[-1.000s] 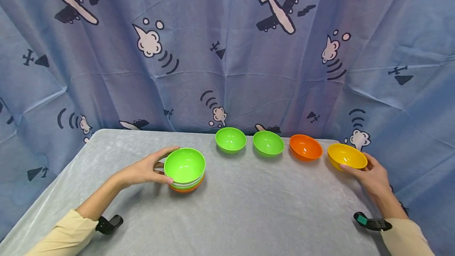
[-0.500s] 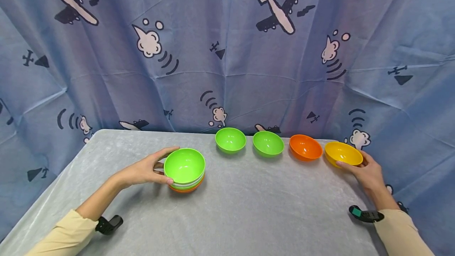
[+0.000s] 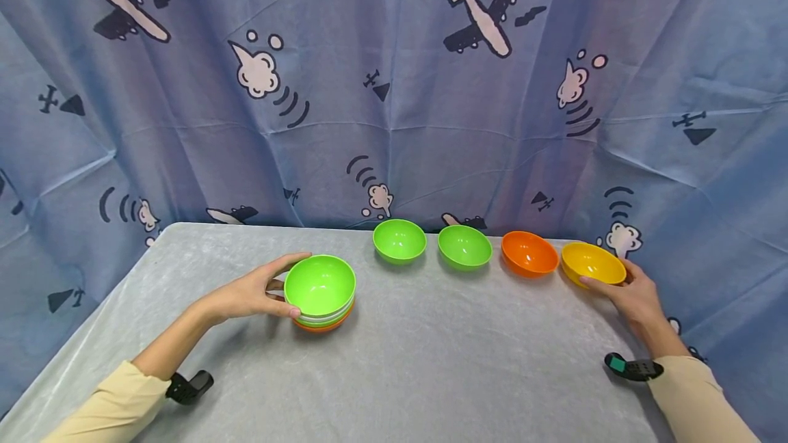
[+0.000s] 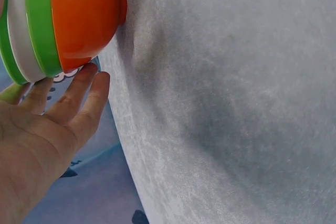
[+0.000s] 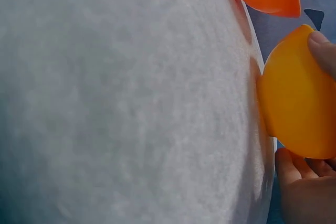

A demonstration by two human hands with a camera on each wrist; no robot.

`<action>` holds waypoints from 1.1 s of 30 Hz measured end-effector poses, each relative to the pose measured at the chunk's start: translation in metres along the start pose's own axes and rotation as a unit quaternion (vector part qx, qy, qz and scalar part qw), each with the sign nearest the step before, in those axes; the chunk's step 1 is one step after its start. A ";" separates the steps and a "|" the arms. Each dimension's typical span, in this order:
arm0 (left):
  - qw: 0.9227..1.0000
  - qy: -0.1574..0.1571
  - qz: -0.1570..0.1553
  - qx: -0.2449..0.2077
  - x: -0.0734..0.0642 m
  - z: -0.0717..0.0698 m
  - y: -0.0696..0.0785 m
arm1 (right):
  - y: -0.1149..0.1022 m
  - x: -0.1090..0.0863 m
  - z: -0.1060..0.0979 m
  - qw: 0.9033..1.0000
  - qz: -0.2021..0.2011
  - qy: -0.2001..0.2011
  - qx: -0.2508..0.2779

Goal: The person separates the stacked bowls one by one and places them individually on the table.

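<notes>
My left hand (image 3: 249, 294) grips the left side of a stack of bowls (image 3: 320, 286), thumb at the near side and fingers at the far side. In the left wrist view the stack shows a green rim, a white bowl (image 4: 23, 30), a green band and an orange bowl (image 4: 86, 17) at the base. At the far right, my right hand (image 3: 640, 298) holds a yellow bowl (image 3: 592, 264) between thumb and fingers. The right wrist view shows this yellow bowl (image 5: 296, 95) upright at the table's surface, with the thumb at its rim and fingers on its other side.
Along the back edge of the grey-covered table (image 3: 431, 361) stand a green bowl (image 3: 399, 242), another green bowl (image 3: 464, 247) and an orange bowl (image 3: 529, 254), close beside the yellow one. A blue curtain (image 3: 345, 87) with printed planes hangs directly behind.
My right hand has shifted the yellow bowl left and slightly back, closer to the orange bowl. The left hand and its stack have stayed in place.
</notes>
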State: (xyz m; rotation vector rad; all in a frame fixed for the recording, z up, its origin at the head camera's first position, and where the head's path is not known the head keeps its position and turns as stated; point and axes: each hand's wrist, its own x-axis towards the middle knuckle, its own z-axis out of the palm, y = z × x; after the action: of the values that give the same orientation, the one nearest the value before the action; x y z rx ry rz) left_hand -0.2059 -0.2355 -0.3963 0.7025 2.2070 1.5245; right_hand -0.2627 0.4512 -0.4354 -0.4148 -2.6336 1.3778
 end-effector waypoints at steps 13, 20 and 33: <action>1.000 0.003 -0.004 0.006 0.000 0.000 -0.001 | -0.006 -0.004 -0.012 0.998 -0.009 -0.056 -0.030; 1.000 0.001 -0.004 0.006 0.000 -0.001 0.001 | -0.017 -0.009 -0.024 0.997 -0.036 -0.041 -0.052; 1.000 0.001 -0.003 -0.002 0.000 -0.001 -0.002 | -0.035 -0.010 -0.023 0.991 -0.120 0.042 -0.047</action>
State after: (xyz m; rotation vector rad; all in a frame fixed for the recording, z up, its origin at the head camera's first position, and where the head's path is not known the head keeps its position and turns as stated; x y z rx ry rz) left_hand -0.2068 -0.2364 -0.3977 0.6923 2.2045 1.5263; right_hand -0.2533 0.4473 -0.3936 -0.1551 -2.5865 1.1419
